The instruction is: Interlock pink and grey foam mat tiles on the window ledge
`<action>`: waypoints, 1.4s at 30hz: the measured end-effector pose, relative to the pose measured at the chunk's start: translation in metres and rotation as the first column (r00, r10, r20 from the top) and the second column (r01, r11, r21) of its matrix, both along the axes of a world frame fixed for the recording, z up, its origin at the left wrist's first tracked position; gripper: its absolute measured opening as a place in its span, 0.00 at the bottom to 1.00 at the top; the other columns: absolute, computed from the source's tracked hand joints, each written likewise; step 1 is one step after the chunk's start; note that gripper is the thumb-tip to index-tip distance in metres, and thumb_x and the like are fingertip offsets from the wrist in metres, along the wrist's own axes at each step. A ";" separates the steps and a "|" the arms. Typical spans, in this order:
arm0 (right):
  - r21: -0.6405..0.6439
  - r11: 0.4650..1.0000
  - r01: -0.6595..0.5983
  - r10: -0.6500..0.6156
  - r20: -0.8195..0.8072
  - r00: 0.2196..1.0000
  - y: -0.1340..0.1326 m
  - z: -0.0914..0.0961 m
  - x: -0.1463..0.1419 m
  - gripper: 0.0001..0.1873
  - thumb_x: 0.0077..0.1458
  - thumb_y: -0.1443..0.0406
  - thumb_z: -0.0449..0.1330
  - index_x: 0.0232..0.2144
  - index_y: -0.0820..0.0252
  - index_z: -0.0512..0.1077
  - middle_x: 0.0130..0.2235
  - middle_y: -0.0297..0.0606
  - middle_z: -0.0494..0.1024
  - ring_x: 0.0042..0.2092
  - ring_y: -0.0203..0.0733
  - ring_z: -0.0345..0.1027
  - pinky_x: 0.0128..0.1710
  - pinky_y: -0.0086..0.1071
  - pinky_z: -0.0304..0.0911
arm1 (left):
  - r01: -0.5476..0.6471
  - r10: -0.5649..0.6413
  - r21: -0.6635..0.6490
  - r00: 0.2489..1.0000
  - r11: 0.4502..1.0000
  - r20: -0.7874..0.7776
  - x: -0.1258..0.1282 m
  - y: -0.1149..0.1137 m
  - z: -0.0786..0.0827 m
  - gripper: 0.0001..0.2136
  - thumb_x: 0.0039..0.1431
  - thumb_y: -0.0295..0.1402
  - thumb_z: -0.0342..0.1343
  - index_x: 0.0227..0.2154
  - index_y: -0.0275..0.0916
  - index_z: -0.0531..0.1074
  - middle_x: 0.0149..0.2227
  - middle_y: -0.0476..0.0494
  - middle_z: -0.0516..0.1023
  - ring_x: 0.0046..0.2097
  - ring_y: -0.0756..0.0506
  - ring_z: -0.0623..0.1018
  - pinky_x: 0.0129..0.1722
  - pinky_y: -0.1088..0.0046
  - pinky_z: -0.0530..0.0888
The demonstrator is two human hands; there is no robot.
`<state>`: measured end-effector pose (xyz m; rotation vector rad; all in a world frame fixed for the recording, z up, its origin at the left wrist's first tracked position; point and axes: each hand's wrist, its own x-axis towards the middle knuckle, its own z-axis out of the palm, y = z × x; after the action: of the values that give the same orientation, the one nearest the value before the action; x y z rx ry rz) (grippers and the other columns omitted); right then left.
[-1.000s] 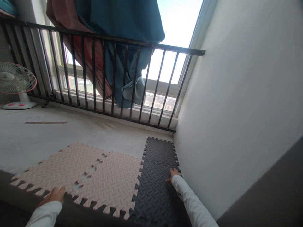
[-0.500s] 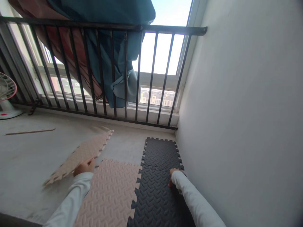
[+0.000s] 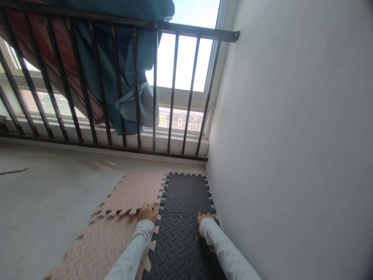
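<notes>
My left hand [image 3: 147, 212] grips a beige-pink interlocking foam tile [image 3: 136, 190] by its near right corner. The tile's near edge overlaps a second beige-pink foam tile [image 3: 101, 241] on the floor. Its right toothed edge lies along the far black foam tile [image 3: 185, 190], and I cannot tell whether the teeth are locked. My right hand [image 3: 205, 221] rests on the near black foam tile [image 3: 177, 243], close to its wall-side edge and just below the seam between the two black tiles. Its thumb stands apart from the fingers, which the sleeve partly hides.
A white wall [image 3: 285, 136] rises right beside the black tiles. Beyond the tiles runs a dark metal railing [image 3: 175, 155] before a window, with a blue and red cloth [image 3: 134, 93] hanging there. Grey floor [image 3: 52, 194] spreads leftward, with a thin stick [image 3: 14, 171] on it.
My left hand has carried the held foam tile rightward, from tilted above the floor to lying beside the far black tile. My right hand stays on the black tile. The view has swung right.
</notes>
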<state>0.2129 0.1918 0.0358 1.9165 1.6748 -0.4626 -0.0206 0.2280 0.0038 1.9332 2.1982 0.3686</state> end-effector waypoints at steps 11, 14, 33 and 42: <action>0.008 1.000 0.011 -0.011 -0.008 1.000 0.002 -0.002 0.000 0.63 0.19 0.58 0.70 0.58 0.62 0.45 0.57 0.54 0.56 0.58 0.60 0.45 0.53 0.51 0.50 | 0.104 -0.117 -0.126 0.988 0.987 -0.098 0.012 0.001 -0.002 0.18 0.53 0.31 0.40 0.44 0.44 0.69 0.40 0.40 0.71 0.41 0.47 0.72 0.39 0.73 0.66; 0.011 1.000 0.007 -0.007 -0.008 1.000 0.003 -0.005 0.001 0.64 0.18 0.58 0.70 0.58 0.63 0.45 0.57 0.53 0.56 0.58 0.60 0.45 0.53 0.51 0.50 | 0.129 -0.145 -0.145 0.984 0.981 -0.106 0.015 0.004 0.000 0.17 0.52 0.31 0.40 0.41 0.43 0.71 0.40 0.39 0.71 0.41 0.46 0.72 0.39 0.73 0.67; 0.003 1.000 0.028 -0.028 -0.012 1.000 0.001 0.001 0.000 0.64 0.16 0.60 0.70 0.58 0.63 0.47 0.57 0.53 0.56 0.57 0.60 0.46 0.53 0.50 0.50 | 0.152 -0.180 -0.220 0.977 0.964 -0.115 0.017 0.011 0.000 0.17 0.51 0.29 0.41 0.38 0.41 0.73 0.43 0.36 0.71 0.43 0.43 0.73 0.39 0.70 0.68; 0.033 0.999 0.021 -0.020 -0.020 1.000 0.004 -0.009 0.001 0.63 0.15 0.60 0.70 0.57 0.60 0.50 0.55 0.53 0.59 0.57 0.61 0.47 0.52 0.53 0.50 | 0.197 -0.220 -0.134 0.957 0.971 -0.190 0.011 -0.003 0.000 0.15 0.51 0.37 0.44 0.40 0.45 0.72 0.54 0.39 0.62 0.56 0.38 0.60 0.50 0.57 0.61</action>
<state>0.2141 0.1961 0.0267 1.9602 1.6864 -0.4653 -0.0091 0.2251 0.0040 2.1972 2.0484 0.0121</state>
